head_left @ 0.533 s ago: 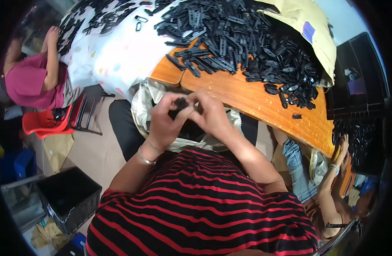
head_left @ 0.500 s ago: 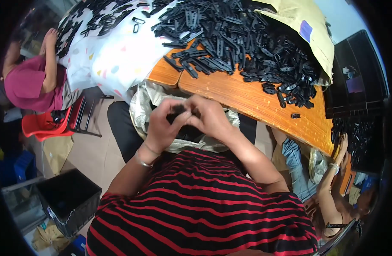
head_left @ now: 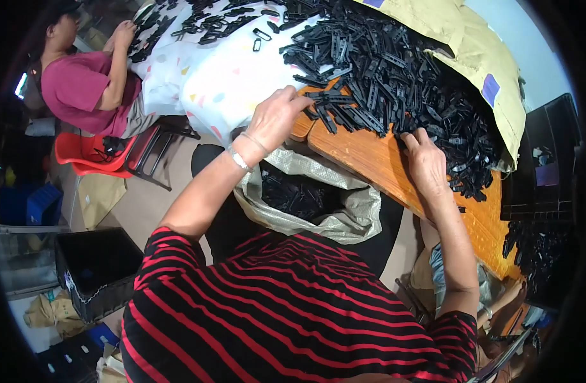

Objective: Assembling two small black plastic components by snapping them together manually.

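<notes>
My left hand reaches to the near left edge of a pile of long black plastic strips. Its thumb and fingers close at the end of one strip. My right hand is over the wooden table, fingers bent down at the border between those strips and a heap of smaller black plastic clips. A dark part shows at its fingertips, mostly hidden by them. Between my knees an open woven sack holds many black plastic parts.
The orange-brown wooden table runs to the right, with a yellow paper sack behind. A patterned white sheet bears more black parts. At left, a person in maroon sits on a red chair. A black crate stands lower left.
My hands were together above the sack, around something dark. Now they are apart, the left forward at the strips and the right at the heap. The view has shifted and shows the sack's contents.
</notes>
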### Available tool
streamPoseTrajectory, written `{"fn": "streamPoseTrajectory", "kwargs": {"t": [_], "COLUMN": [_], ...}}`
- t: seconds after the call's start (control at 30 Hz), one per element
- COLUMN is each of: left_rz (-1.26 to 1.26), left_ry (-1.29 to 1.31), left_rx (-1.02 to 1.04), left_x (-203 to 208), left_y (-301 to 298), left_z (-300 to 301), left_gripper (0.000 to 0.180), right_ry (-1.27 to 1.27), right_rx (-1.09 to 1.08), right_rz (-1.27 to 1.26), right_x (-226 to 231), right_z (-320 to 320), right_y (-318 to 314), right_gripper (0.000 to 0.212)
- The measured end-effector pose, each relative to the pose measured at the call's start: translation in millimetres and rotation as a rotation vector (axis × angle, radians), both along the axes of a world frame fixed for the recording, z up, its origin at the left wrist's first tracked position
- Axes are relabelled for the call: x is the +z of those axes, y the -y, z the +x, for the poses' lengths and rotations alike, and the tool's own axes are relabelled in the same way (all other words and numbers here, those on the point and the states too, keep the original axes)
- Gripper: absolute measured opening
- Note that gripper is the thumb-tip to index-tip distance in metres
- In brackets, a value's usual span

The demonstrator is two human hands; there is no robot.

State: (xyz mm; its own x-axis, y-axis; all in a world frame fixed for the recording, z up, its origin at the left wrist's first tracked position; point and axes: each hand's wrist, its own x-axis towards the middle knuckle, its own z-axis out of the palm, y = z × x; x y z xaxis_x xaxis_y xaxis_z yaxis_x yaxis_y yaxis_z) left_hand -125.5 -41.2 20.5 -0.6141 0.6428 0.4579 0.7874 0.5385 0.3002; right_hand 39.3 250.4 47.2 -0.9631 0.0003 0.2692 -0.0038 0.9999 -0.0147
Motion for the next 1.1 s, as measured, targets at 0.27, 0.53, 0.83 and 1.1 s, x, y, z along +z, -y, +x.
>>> {"fn": "streamPoseTrajectory", "kwargs": {"t": [0.27, 0.53, 0.83, 1.1], "left_rz": [-0.093, 0.155, -0.071, 0.866], "left_ry": [0.119, 0.320, 0.255, 1.245], "left_rx": [-0.052, 0.140, 0.280, -0.074], "left_x": [10, -1, 16, 17], "left_y": [3, -4, -5, -3], "left_z": [-6, 13, 24, 52], "left_gripper": [0.013, 0.014, 0.019, 0.038], "right_ry": [0.077, 0.111, -0.233, -0.310], "right_rx": [0.226, 0.191, 0.024, 0.041], "right_rz": [0.013, -0.069, -0.766, -1.592], "right_x": [5, 15, 16, -6], "right_z": [1, 3, 6, -14], "right_y": [-12, -11, 41, 123], "right_gripper": [0.021, 0.028, 0.014, 0.025]}}
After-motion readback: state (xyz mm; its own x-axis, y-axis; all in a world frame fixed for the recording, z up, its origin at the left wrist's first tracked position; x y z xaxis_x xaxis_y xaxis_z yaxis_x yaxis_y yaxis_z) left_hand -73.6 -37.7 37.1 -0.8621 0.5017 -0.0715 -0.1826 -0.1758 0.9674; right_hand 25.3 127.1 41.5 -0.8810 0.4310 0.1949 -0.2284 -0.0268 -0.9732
